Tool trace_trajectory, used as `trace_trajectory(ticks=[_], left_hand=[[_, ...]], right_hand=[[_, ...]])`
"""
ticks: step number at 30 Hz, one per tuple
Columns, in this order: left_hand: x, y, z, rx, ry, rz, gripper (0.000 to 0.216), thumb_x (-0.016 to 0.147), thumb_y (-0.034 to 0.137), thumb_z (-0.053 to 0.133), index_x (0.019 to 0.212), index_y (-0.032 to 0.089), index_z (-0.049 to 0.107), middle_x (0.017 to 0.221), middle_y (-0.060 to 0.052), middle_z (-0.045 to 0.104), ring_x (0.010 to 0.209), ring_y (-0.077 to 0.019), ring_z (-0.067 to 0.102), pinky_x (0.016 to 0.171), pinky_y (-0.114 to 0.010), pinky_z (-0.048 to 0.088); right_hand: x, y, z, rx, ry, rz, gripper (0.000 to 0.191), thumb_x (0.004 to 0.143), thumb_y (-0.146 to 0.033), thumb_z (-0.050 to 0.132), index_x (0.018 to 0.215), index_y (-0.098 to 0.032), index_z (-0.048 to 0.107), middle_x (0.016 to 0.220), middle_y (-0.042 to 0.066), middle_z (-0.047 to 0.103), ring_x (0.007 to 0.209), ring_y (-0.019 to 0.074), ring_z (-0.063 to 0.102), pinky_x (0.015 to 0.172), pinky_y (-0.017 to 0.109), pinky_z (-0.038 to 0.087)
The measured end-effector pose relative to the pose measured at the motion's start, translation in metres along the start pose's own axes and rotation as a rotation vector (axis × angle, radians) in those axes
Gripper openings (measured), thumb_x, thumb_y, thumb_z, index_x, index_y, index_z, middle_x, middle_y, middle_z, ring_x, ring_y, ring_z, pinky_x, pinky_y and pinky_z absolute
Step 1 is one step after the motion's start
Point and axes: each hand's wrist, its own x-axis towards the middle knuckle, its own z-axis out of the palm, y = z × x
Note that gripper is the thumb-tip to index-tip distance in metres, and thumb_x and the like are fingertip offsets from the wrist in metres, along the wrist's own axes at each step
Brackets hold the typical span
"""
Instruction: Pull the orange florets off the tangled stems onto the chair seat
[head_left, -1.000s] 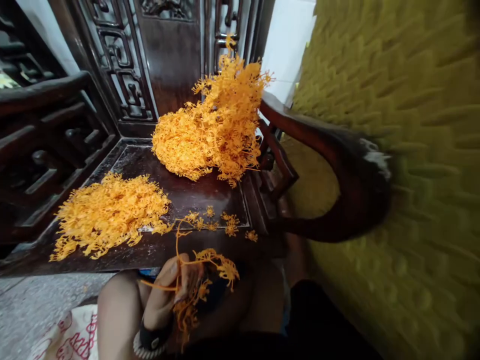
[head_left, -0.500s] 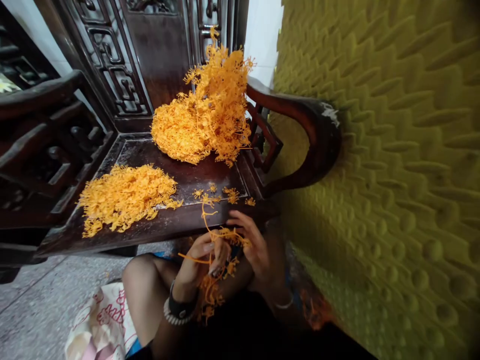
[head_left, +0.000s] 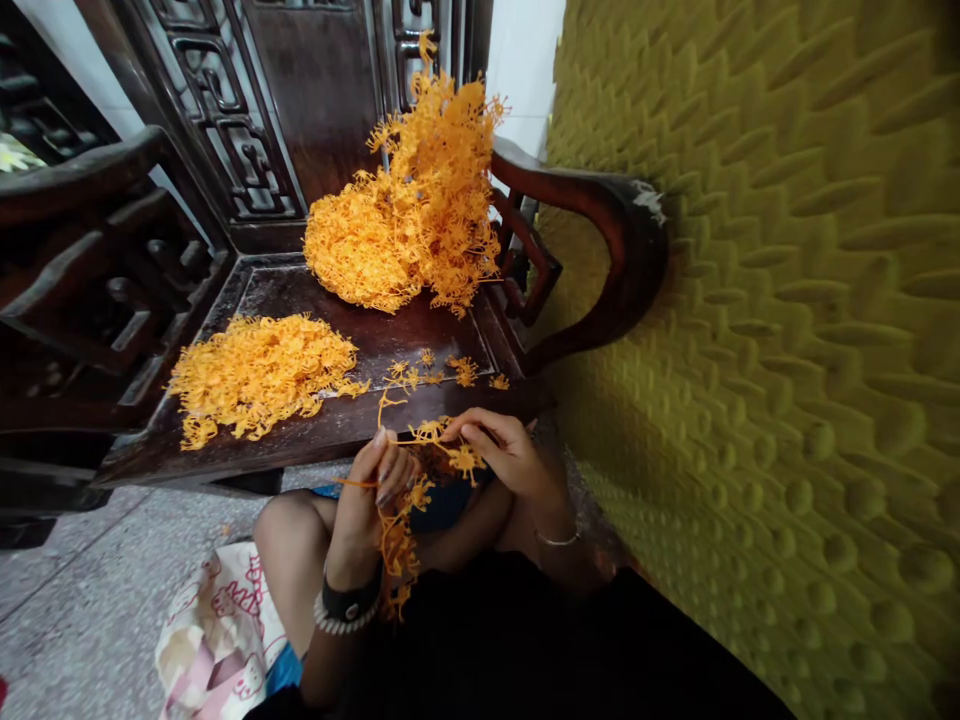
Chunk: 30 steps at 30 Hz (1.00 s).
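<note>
1. Holding the orange sprig (head_left: 397, 550) over the lap, just in front of the chair seat (head_left: 386, 340), the left hand (head_left: 379, 475) is curling its fingers tight around the stems. If they are squeezing too hard, a thin stem could be snapping.
2. The right hand (head_left: 510, 450) is reaching its fingertips to the little flowers (head_left: 465, 458) on the side stem. They are sitting close to them or touching them, but I cannot tell if they are pinching. If they are pulling crooked, the thin arms could be tearing.
3. Some of the sprig is dangling under the left hand. If it is rubbing on the bead bracelet (head_left: 345, 622), it could be getting caught.
4. Loose bits (head_left: 465, 370) are lying near the front edge of the seat. If a sleeve or hand is bumping them, they could be falling to the floor (head_left: 97, 590).
5. The tall pile (head_left: 450, 190) is leaning up by the chair's arm (head_left: 637, 250). If somebody is knocking the chair, it could be tipping onto the low pile (head_left: 262, 375).
</note>
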Motion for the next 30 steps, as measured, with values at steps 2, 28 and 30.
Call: trace_trajectory(ticks=[2, 28, 30], left_hand=[[-0.002, 0.000, 0.001, -0.014, 0.013, 0.001, 0.050, 0.087, 0.039, 0.062, 0.052, 0.018, 0.033, 0.038, 0.009, 0.027, 0.037, -0.0053, 0.024, 0.051, -0.021, 0.038], [-0.077, -0.001, -0.033, 0.349, 0.294, 0.182, 0.042, 0.077, 0.045, 0.070, 0.055, 0.019, 0.045, 0.043, 0.007, 0.040, 0.039, -0.0064, 0.035, 0.046, -0.020, 0.039], [-0.086, 0.003, -0.039, 0.316, 0.342, 0.283, 0.044, 0.082, 0.042, 0.065, 0.054, 0.019, 0.041, 0.039, 0.008, 0.036, 0.037, -0.0057, 0.032, 0.048, -0.020, 0.040]], right_hand=[[-0.003, -0.002, 0.002, 0.003, -0.028, -0.046, 0.028, 0.093, -0.044, 0.053, 0.104, -0.021, 0.065, 0.098, 0.006, 0.072, 0.096, 0.0191, 0.067, 0.089, 0.034, 0.052], [-0.029, -0.009, -0.001, -0.154, 0.757, -0.196, 0.048, 0.101, -0.042, 0.029, 0.059, -0.022, 0.041, 0.053, -0.003, 0.042, 0.052, 0.0130, 0.042, 0.060, 0.030, 0.039], [-0.024, -0.009, -0.018, -0.198, 0.898, -0.169, 0.047, 0.101, -0.043, 0.031, 0.061, -0.021, 0.045, 0.056, -0.003, 0.043, 0.052, 0.0124, 0.042, 0.059, 0.028, 0.039]])
